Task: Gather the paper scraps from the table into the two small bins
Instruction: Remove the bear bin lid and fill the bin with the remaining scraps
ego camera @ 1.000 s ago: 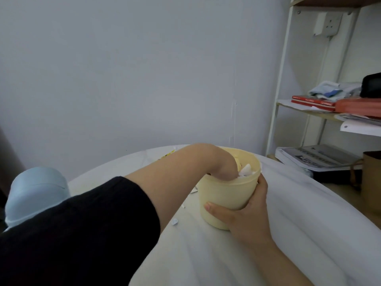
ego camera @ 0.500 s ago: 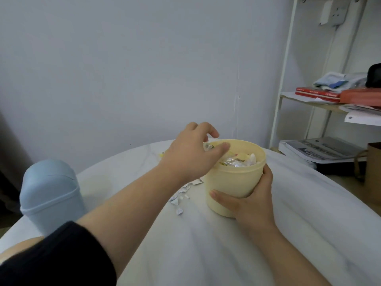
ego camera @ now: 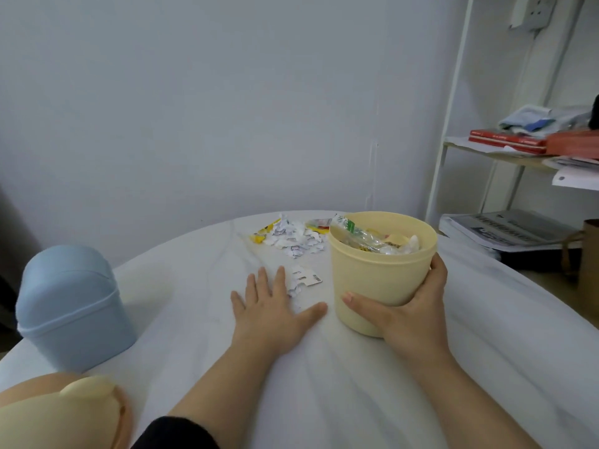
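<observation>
Blue bin (ego camera: 71,306) far left, lid on. Left hand (ego camera: 272,309) lies flat on the surface (ego camera: 324,390), fingers (ego camera: 257,283) spread, holding nothing. Paper scraps (ego camera: 291,239) lie beyond it, left of the yellow bin (ego camera: 379,277). Right hand (ego camera: 408,312) grips the yellow bin, fingers curled round its wall.

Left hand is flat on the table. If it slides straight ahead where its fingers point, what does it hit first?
Likely the few loose paper scraps at the fingertips of the left hand; the bigger scrap pile lies beyond.

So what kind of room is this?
Probably a room at home, maybe a study corner: a white table, a metal shelf piled with red books and papers, plus a yellow bin and a blue bin.
</observation>
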